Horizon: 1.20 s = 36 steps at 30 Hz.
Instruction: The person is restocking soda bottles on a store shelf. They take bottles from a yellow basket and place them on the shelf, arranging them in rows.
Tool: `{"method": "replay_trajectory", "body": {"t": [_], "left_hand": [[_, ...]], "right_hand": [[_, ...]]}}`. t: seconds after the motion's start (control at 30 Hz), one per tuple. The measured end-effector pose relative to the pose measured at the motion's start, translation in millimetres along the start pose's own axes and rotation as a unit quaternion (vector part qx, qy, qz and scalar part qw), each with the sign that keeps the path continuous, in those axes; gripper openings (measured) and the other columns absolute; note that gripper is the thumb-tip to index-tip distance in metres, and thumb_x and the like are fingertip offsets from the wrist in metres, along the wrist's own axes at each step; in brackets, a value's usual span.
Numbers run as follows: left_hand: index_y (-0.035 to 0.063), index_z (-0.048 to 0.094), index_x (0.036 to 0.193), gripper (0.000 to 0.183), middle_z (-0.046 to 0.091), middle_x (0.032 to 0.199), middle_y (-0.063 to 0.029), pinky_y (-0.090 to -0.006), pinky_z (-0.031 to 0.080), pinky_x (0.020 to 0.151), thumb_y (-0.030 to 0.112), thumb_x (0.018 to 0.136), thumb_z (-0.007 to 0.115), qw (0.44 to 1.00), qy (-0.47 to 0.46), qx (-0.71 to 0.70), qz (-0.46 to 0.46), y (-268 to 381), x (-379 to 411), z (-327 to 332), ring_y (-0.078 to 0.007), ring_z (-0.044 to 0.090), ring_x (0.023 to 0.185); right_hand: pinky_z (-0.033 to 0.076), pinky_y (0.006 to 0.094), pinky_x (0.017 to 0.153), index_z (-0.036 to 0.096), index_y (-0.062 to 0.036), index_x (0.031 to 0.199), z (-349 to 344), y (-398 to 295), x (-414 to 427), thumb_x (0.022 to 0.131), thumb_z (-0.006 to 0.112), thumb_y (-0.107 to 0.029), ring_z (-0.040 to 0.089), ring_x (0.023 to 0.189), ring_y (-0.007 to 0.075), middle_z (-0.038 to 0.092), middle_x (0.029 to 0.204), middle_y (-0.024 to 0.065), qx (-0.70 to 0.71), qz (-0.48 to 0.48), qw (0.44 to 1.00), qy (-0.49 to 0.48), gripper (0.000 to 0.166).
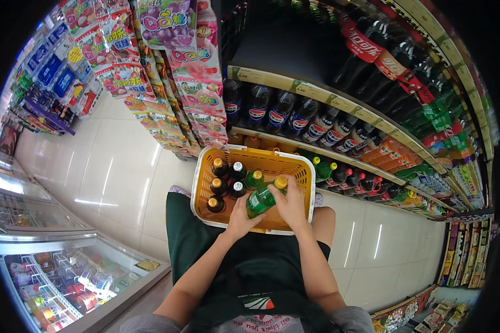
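Both my hands are on a green plastic drink bottle (260,200) with a yellow cap, tilted above the near right part of a yellow shopping basket (216,152) with a white rim. My left hand (240,219) grips the bottle's lower end. Up near the cap, my right hand (291,205) has its fingers around the neck. Inside the basket, dark bottles with yellow caps (218,186) and white caps (237,189) stand upright on the left. Another green bottle (254,180) with a yellow cap stands beside them. The basket's bottom is partly hidden by my hands.
Beyond the basket runs a drinks shelf (300,89) with rows of cola bottles (293,116). Hanging candy packets (196,83) come down close to the basket's far left corner. A glass-topped freezer (87,266) stands at my left, with pale floor tiles (121,183) beyond it.
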<state>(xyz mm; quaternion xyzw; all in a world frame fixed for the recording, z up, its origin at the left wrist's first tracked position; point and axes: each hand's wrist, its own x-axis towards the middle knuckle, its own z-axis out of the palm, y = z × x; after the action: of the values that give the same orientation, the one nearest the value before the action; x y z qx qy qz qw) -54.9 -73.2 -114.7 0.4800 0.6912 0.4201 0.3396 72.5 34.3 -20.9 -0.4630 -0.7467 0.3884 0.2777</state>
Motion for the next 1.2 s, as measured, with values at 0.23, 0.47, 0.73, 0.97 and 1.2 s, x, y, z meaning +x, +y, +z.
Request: {"method": "replay_trajectory", "body": {"t": [0.23,0.47,0.73,0.97,1.2], "left_hand": [[-0.0027,0.045,0.13,0.083,0.061,0.118,-0.0236,-0.0411,0.051,0.092,0.036,0.069,0.085,0.997,-0.052,-0.034,0.055,96.2,4.1,-40.3,-0.0347,0.063,0.108],[-0.0026,0.044,0.135,0.08,0.061,0.121,-0.0146,-0.036,0.045,0.099,0.028,0.073,0.083,0.962,-0.188,-0.191,0.048,147.2,-17.6,-58.0,-0.0225,0.059,0.112],[0.0018,0.046,0.133,0.076,0.06,0.111,-0.0136,-0.0362,0.052,0.081,0.045,0.077,0.075,0.751,-0.359,-0.553,-0.029,150.8,-35.4,-45.5,-0.0247,0.062,0.094],[0.002,0.048,0.133,0.081,0.06,0.113,-0.0153,-0.0354,0.052,0.081,0.059,0.078,0.066,0.72,-0.373,-0.583,-0.049,148.4,-34.5,-51.9,-0.0255,0.062,0.094],[-0.0004,0.038,0.138,0.069,0.056,0.124,-0.0116,-0.0341,0.048,0.095,0.03,0.086,0.071,0.922,-0.157,-0.353,-0.028,155.1,-30.9,-55.6,-0.0189,0.057,0.11]], "right_hand": [[0.051,0.0273,0.083,0.054,0.0037,0.117,-71.8,-65.6,17.2,0.096,0.061,-0.014,0.064,0.095,0.0146,0.069,0.104,0.0109,0.238,-0.052,0.97,-0.001,0.029],[0.051,0.0261,0.081,0.056,0.0029,0.116,-108.4,-95.3,11.5,0.095,0.064,-0.017,0.065,0.092,0.0127,0.07,0.1,0.0097,0.374,-0.04,0.926,-0.047,0.03],[0.046,0.0225,0.079,0.05,-0.0013,0.134,-96.9,-81.1,-20.0,0.098,0.059,-0.03,0.056,0.092,0.0058,0.062,0.107,-0.0008,0.501,0.039,0.853,-0.143,0.047],[0.044,0.0307,0.098,0.04,-0.0003,0.142,-96.9,-95.9,-32.5,0.089,0.07,-0.015,0.055,0.112,0.0147,0.058,0.123,0.0067,0.451,-0.046,0.879,-0.149,0.063],[0.046,0.0314,0.096,0.042,0.0041,0.139,-102.0,-124.6,-43.8,0.08,0.08,-0.015,0.059,0.111,0.017,0.06,0.123,0.0113,0.266,-0.061,0.962,-0.018,0.072]]}}
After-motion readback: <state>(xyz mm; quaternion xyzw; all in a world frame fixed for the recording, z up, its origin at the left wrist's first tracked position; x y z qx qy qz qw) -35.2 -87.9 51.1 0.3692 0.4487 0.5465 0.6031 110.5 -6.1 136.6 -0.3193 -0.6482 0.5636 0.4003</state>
